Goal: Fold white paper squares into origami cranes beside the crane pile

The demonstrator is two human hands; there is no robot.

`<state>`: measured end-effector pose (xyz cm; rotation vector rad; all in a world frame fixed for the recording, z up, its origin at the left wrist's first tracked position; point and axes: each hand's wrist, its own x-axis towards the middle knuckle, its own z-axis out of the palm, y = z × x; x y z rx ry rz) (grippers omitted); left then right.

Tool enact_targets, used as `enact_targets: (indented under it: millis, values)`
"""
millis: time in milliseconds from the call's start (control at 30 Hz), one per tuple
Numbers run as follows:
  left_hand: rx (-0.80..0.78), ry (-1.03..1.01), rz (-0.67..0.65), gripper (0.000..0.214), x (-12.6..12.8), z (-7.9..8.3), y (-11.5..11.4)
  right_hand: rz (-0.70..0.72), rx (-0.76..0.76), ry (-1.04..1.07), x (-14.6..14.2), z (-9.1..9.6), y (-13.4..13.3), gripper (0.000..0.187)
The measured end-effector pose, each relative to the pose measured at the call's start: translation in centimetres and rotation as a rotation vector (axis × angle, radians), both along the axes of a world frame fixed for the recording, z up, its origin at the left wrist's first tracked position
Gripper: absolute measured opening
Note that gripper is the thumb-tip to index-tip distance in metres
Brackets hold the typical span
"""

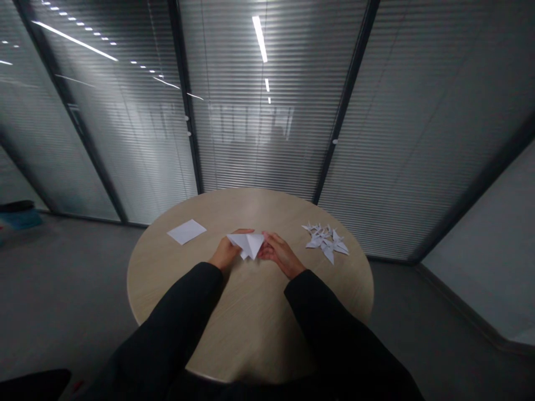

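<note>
A partly folded piece of white paper (248, 243) is held up over the middle of the table, with creased flaps and a point hanging downward. My left hand (227, 252) grips its left side, partly hidden behind the paper. On the other side, my right hand (279, 253) pinches the right corner between thumb and fingers. White paper sheets (186, 231), lying flat, are to the left of my left hand. To the right of my right hand lies a loose pile of folded paper pieces with pointed ends (326, 240), looking like origami cranes.
The round light-wood table (246, 334) stands close to glass panels with blinds (267, 150) and dark frames. A blue bin with a black rim (20, 216) sits on the grey floor at far left. A white wall (489, 267) is on the right.
</note>
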<state>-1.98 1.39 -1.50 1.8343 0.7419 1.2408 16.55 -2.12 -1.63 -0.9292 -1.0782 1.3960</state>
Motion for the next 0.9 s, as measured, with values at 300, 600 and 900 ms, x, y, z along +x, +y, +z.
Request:
enact_targets:
  millis: [300, 600, 900]
  values:
    - [0.359, 0.288, 0.142, 0.049, -0.4, 0.5, -0.8, 0.070, 0.147, -0.056, -1.2, -0.5, -0.1, 0.102]
    - [0.354, 0.249, 0.103, 0.049, -0.4, -0.1, -0.5, -0.034, 0.196, -0.015, 0.0, 0.1, 0.1, 0.044]
    - [-0.136, -0.117, 0.020, 0.052, -0.7, 0.5, 0.7, -0.242, 0.260, -0.111, 1.1, -0.9, 1.7, 0.035]
